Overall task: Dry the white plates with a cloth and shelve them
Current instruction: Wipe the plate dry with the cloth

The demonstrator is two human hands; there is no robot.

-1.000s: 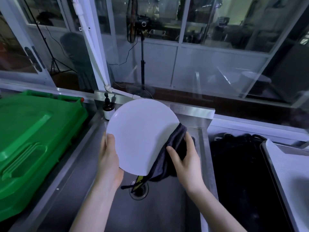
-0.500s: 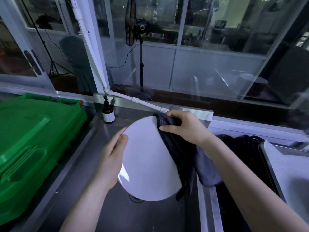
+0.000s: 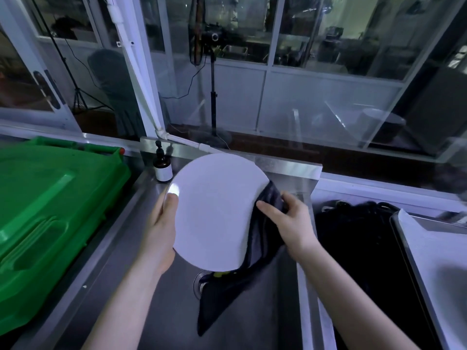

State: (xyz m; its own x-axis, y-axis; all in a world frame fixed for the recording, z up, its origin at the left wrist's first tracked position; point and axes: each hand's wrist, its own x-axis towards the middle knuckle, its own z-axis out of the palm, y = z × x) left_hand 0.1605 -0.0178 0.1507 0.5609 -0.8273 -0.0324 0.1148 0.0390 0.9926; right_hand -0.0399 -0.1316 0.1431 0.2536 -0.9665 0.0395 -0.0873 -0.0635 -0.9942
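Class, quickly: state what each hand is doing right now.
Left hand: grips the white plate by its left rim.
Right hand: holds the dark cloth against the plate's right edge.

Your left hand (image 3: 161, 228) grips the plate (image 3: 214, 210) by its left edge, thumb laid on its face. Your right hand (image 3: 290, 223) pinches the cloth (image 3: 260, 251) against the opposite rim, both forearms reaching forward.

Commercial scullery, back-of-kitchen type. Deep stainless steel sink (image 3: 156, 311) with steel surround, big green wheelie bin (image 3: 50, 210) just beside it, pump bottle (image 3: 163, 169) on the ledge. Glazed partition walls (image 3: 316, 104) behind, pedestal fan (image 3: 213, 97) beyond the glass.
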